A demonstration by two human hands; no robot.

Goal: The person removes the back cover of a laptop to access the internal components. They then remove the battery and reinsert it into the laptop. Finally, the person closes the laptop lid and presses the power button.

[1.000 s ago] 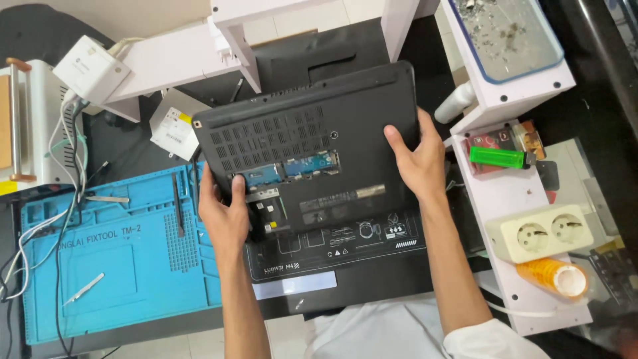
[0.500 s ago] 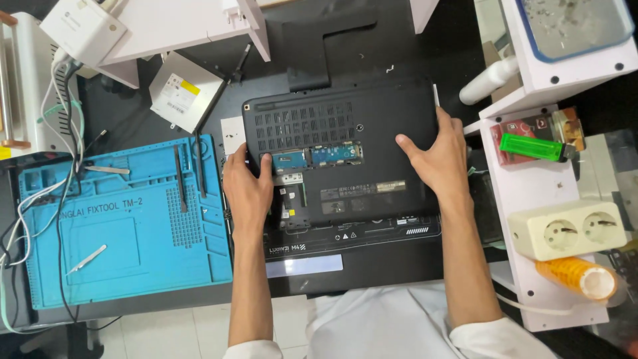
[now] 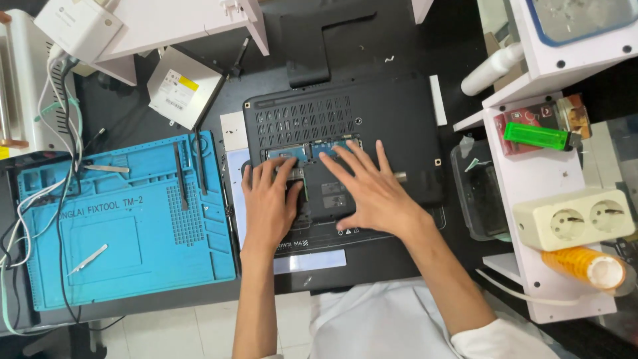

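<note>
Now resting flat on the underside of the black laptop point(image 3: 392, 126) rather than gripping its side edges as half a second ago; both hands drawn in toward the open memory bay, and the laptop lying flat and square on the dark work mat point(image 3: 399, 266) instead of being held up at a tilt. Left hand point(image 3: 269, 206) lying palm down at the bay's left end, fingers point(image 3: 282, 174) gently curled and close together, tips pressing at the exposed green board, closed on nothing. Right hand point(image 3: 372, 193) spreading wide and flat over the panel just right of the left hand, fingers point(image 3: 349, 156) fanned apart and reaching up to the bay's edge, likewise gripping nothing. Thumbs nearly meeting over the small labelled cover between them; whether actually touching, cannot tell.

Sitting bottom-up in the middle of the bench, vent grille toward the far side, near edge toward the person in a white top. Lying to the left, just beside it, a blue silicone repair mat point(image 3: 119, 266) carrying tweezers point(image 3: 86, 259) and slim pry tools point(image 3: 179, 176). Resting beyond the mat's far corner, a removed optical drive point(image 3: 183, 86) with a yellow sticker. Standing on the right, a white shelf unit point(image 3: 525, 173) bearing a green lighter point(image 3: 535, 135), a cream double socket point(image 3: 575, 216) and an orange roll point(image 3: 585, 266).
</note>
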